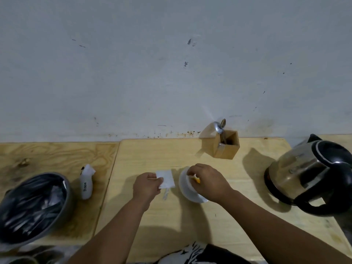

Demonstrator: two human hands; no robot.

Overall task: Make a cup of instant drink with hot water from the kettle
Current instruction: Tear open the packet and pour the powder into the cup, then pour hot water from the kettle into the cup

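- The left hand (147,185) is closed in a pinch on a flat white paper sachet (165,178), which is gripped by its near-left corner and held just left of the cup.
- The right hand (206,181) is curled over the rim of a white cup (185,189); a small yellow-and-white piece (196,179) is pinched between its fingertips, and what that piece is cannot be made out.
- The cup is seen to be round, smooth and glossy, set on the pale wooden table (190,225) near the centre; its right side and its inside are hidden by the right hand.
- A thin, pale strip (165,194) is seen below the sachet, by the left hand; it is blurred, and whether it lies on the table or hangs from the sachet cannot be told.
- An electric kettle (312,174) of brushed steel, with black lid, handle and base, is placed at the right end of the table, well apart from the cup, and is cut off by the picture's edge.
- A square wooden holder (226,145) is set against the scuffed grey wall (171,63), with metal spoons (221,126) stood in it, bowls upward.
- A second board of darker, strongly grained plywood (57,159) is joined on the left.
- On it a round grey bin (34,208) lined with shiny black plastic is seen, blurred and partly cut off, with a small white bottle (87,182) bearing dark lettering just beside it.
- Black-and-white patterned cloth (190,254) is visible at the lower edge.
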